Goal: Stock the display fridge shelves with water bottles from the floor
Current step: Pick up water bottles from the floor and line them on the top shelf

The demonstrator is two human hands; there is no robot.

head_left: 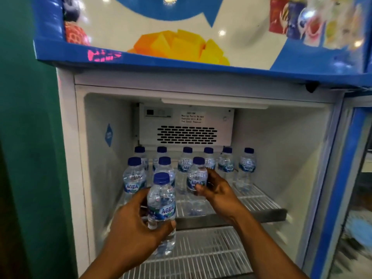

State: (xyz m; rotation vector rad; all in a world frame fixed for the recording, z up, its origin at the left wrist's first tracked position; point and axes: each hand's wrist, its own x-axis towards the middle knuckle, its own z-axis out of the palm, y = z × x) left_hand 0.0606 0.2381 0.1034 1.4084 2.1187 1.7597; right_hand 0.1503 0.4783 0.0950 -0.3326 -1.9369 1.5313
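Observation:
The display fridge stands open, its top wire shelf [259, 204] carrying several blue-capped water bottles; a back row [247, 168] runs across and two more stand at front left [133, 178]. My left hand [132, 224] grips a water bottle [162, 204] upright in front of the shelf's edge. My right hand [217, 190] holds another bottle [197, 178] by its label, standing on or just above the shelf's middle; I cannot tell whether it touches the wire.
A lower wire shelf [201, 252] lies beneath the top one. The fridge's fan cover [187, 133] is at the back wall. The glass door [354, 188] hangs open at the right. A green wall [26, 158] borders the left side.

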